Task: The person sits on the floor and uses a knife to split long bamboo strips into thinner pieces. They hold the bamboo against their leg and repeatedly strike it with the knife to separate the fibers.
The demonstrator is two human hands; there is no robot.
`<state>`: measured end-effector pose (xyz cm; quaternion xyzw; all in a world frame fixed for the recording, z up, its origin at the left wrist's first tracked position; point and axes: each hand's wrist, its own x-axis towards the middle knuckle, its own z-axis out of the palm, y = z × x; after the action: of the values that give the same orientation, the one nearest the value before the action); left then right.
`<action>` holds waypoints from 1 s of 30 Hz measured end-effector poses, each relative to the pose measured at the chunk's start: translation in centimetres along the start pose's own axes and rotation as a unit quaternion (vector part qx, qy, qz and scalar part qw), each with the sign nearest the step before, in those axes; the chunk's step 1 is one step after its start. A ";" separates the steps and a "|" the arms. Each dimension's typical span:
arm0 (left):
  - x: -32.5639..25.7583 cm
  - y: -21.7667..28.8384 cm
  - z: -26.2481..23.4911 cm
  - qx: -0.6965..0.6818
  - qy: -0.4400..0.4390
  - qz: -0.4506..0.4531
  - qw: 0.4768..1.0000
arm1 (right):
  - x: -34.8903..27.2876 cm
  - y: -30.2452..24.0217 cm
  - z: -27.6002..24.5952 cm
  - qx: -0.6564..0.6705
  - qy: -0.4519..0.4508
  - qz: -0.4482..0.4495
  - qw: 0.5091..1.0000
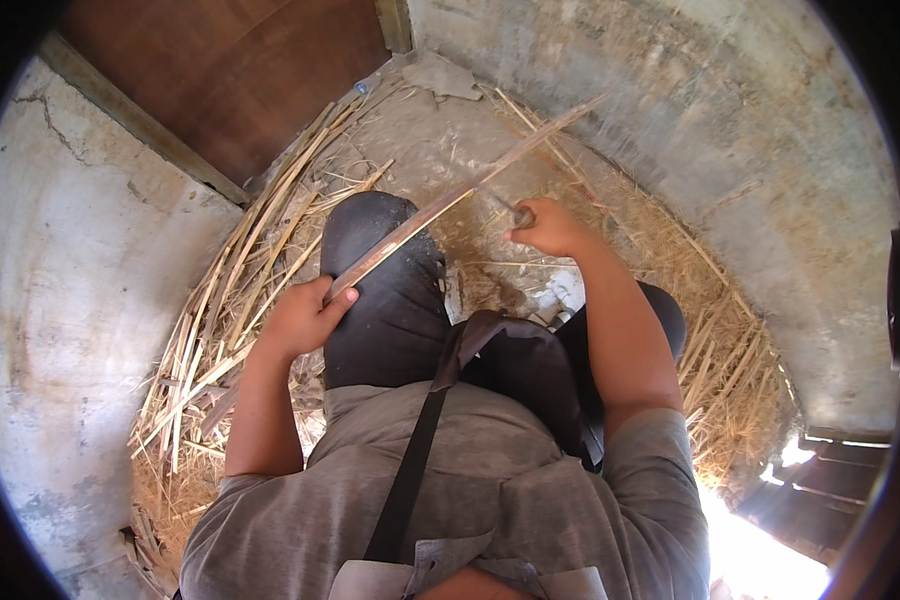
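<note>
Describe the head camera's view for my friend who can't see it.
A left hand grips a long wooden strip slanting over one dark-trousered leg; the right hand holds a blurred, thin tool near it. Pale split strips and shavings lie along stained walls.

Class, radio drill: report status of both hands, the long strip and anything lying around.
Left hand gripping long strip, far end slanting rightward. Right hand gripping slim tool near strip; contact unclear. Loose strips along left wall.

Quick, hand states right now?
Left hand: closed, holding the near end of a long bamboo-like strip.
Right hand: closed, holding a small knife-like tool; exact type unclear.
</note>
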<state>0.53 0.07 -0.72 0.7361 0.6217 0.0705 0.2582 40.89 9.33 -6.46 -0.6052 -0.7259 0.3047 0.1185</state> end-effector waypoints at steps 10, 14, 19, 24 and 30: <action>0.9 -1.2 -0.8 -0.035 -0.057 -0.010 0.998 | -0.9 -3.1 0.4 -0.043 -0.068 -0.060 0.995; 0.8 -1.1 -0.7 -0.035 -0.055 -0.009 0.998 | -0.4 -1.6 0.1 -0.015 -0.058 -0.058 0.997; 0.5 -0.3 -0.4 0.006 -0.020 -0.006 1.000 | 0.0 1.7 -0.9 0.061 0.023 0.091 0.994; 0.4 -0.8 -0.1 0.004 -0.008 0.003 1.000 | -1.4 -2.0 -0.3 -0.032 -0.023 -0.024 0.999; 0.1 -0.4 -0.2 -0.003 -0.005 -0.012 1.000 | -0.6 -3.3 1.2 -0.031 -0.126 -0.102 0.986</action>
<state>0.09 0.30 -0.78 0.7282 0.6290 0.0653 0.2642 37.73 8.10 -5.39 -0.4880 -0.8019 0.3425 0.0380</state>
